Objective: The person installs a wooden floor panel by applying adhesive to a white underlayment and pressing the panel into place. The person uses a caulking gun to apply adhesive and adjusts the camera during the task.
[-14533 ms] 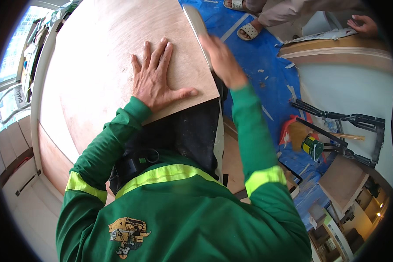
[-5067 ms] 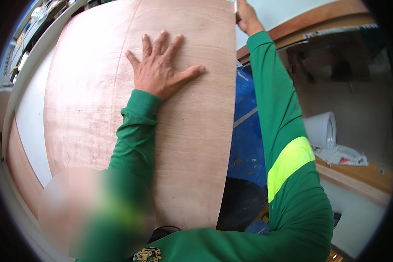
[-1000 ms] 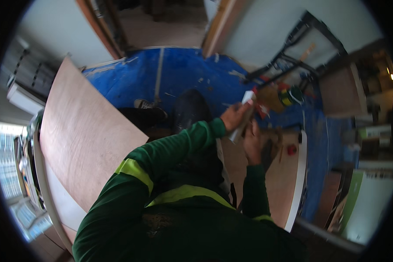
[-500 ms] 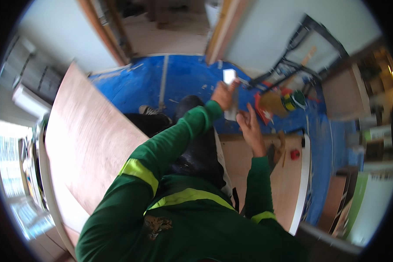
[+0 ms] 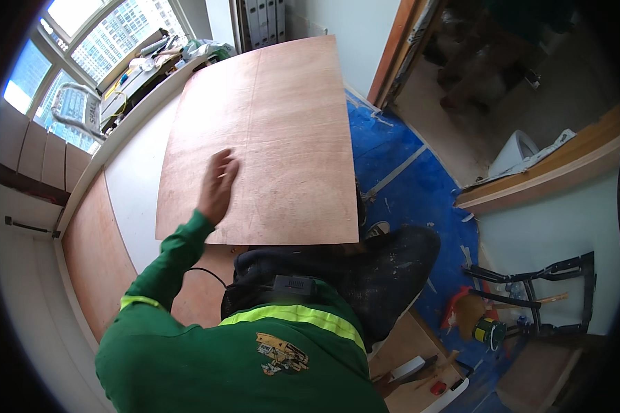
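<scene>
A large rectangular sheet of reddish-brown plywood (image 5: 269,138) is filling the upper middle of the view, its face pale pinkish-tan with faint grain lines and a long straight seam running from its far edge toward the near one. Its near edge is lying across the person's dark, paint-flecked trousers (image 5: 365,268), and its far edge is reaching toward the white wall at twelve o'clock. The sheet is lying above a white counter surface (image 5: 134,186) that is showing along its nine o'clock side.

The left hand (image 5: 218,186) is resting flat on the sheet, palm down, fingers together and stretched toward twelve o'clock (slightly blurred, so the fingertips are hard to make out). It is gripping nothing; it is simply pressing or lying on the wood, near the sheet's lower left corner, with most of the board spreading away from it toward one and two o'clock. The green sleeve with a yellow reflective band (image 5: 151,289) is running back from it toward seven o'clock.

The right hand is not showing anywhere in the view.

At three o'clock a blue floor covering (image 5: 420,199) is lying beside the sheet, and at four o'clock a black metal stand (image 5: 537,289) is standing against a white wall.
</scene>
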### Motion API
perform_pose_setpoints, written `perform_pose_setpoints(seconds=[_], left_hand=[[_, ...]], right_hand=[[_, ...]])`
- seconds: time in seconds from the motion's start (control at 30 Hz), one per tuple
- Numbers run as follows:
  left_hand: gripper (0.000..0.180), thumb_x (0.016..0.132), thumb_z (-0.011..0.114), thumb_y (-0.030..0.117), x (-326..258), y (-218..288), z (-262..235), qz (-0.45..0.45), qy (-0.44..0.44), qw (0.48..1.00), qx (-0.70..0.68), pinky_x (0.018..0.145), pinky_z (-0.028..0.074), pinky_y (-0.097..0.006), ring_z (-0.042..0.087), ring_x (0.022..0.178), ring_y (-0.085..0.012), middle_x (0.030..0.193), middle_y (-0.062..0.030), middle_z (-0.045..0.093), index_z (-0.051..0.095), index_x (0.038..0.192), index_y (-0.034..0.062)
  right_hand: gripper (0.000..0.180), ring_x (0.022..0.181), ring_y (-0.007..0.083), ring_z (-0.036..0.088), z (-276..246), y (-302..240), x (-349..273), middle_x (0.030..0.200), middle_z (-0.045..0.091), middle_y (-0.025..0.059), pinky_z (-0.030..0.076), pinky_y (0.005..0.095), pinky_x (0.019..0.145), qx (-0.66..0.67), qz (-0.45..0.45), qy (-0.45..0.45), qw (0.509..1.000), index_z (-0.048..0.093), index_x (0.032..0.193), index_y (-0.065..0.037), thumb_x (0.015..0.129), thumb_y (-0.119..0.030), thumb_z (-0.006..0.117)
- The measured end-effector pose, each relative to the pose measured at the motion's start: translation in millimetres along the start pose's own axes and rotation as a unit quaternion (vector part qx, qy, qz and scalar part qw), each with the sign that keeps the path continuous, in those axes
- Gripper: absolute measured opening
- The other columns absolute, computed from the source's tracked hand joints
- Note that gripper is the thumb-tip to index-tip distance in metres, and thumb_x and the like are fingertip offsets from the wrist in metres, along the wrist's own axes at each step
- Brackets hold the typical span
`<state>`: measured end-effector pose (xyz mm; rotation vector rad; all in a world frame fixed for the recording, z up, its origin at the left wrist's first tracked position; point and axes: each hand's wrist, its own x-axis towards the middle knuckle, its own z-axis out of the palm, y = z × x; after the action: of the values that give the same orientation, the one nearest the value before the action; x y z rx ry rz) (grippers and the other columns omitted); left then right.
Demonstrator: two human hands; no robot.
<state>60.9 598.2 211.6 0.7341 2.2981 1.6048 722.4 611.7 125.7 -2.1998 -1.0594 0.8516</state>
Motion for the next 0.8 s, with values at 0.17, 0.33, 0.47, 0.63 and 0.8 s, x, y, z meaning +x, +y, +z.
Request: perform_pose_setpoints(seconds=[0.17,0.33,0.47,0.63,0.8], left_hand=[[0.067,0.109,0.069,0.047,-103,-150,-142,-0.198,0.229,0.936,0.178,0.103,0.054,-0.042,0.063,0.123,-0.0297,0.142,-0.0199,0.057,0.050,0.155,0.0019],[0.093,0.101,0.072,0.063,-171,-229,-139,-0.461,0.334,0.808,-0.150,0.112,0.051,-0.047,0.057,0.137,-0.0352,0.158,-0.0273,0.043,0.038,0.163,0.0034],[0.108,0.096,0.072,0.074,-192,-229,-113,-0.485,0.269,0.725,-0.407,0.115,0.050,-0.053,0.050,0.149,-0.0381,0.172,-0.0195,0.035,0.029,0.169,0.0062],[0.092,0.103,0.065,0.069,-166,-181,-111,-0.421,0.114,0.768,-0.468,0.122,0.045,-0.048,0.050,0.151,-0.0310,0.169,-0.0113,0.044,0.034,0.168,0.0107],[0.074,0.111,0.060,0.057,-164,-222,-130,-0.413,0.200,0.761,-0.459,0.126,0.041,-0.050,0.054,0.146,-0.0302,0.162,-0.0102,0.053,0.041,0.162,0.0075]], right_hand=[[0.039,0.081,0.0300,0.066,-7,-24,46,0.099,0.065,0.0162,0.056,0.0429,0.070,-0.046,-0.036,-0.024,0.998,0.057,0.118,0.003,0.112,-0.036,0.056],[0.039,0.083,0.0328,0.068,-17,-62,109,0.100,0.067,0.0181,0.056,0.0441,0.072,-0.091,-0.036,-0.068,0.993,0.060,0.116,0.003,0.112,-0.035,0.057],[0.039,0.084,0.0350,0.069,-25,-75,138,0.100,0.069,0.0196,0.056,0.0451,0.073,-0.143,-0.019,-0.120,0.982,0.062,0.114,0.004,0.112,-0.035,0.058],[0.039,0.086,0.0378,0.071,-31,-83,126,0.101,0.071,0.0214,0.057,0.0463,0.075,-0.295,0.007,-0.182,0.938,0.065,0.111,0.004,0.112,-0.035,0.059],[0.040,0.088,0.0406,0.073,37,-177,89,0.102,0.073,0.0233,0.057,0.0475,0.077,-0.403,-0.324,-0.194,0.834,0.068,0.109,0.005,0.112,-0.034,0.060]])
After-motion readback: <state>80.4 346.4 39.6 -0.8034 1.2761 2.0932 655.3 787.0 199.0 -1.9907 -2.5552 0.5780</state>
